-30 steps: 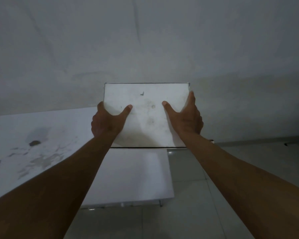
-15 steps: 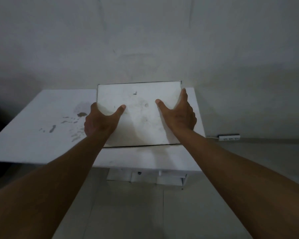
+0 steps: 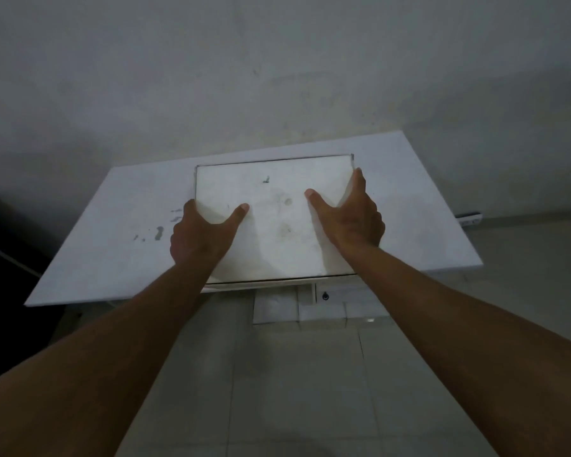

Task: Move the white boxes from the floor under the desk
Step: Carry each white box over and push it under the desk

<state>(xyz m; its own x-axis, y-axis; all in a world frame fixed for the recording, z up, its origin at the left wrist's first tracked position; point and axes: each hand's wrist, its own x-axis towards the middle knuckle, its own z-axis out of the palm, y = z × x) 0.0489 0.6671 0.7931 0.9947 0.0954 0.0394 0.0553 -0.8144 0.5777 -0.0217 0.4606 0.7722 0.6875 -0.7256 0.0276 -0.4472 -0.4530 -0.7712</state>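
A flat white box [image 3: 274,212] with faint smudges on its lid is gripped between both hands over the white desk [image 3: 419,206]. My left hand [image 3: 200,235] clasps its left side with the thumb on the lid. My right hand [image 3: 351,216] clasps the right side, thumb on the lid and fingers along the edge. The box's near edge lines up with the desk's front edge; whether it rests on the desk I cannot tell. More white boxes [image 3: 317,308] lie on the floor beneath the desk.
The desk stands against a grey wall and has dark stains [image 3: 157,232] on its left part. A white power strip [image 3: 470,219] lies on the floor at the right. A dark object [image 3: 0,258] stands at the left. Pale floor tiles spread below.
The view has swung so the desk now sits centred under the box. The box, still gripped in both hands, has come lower over the desktop. Boxes under the desk show more.
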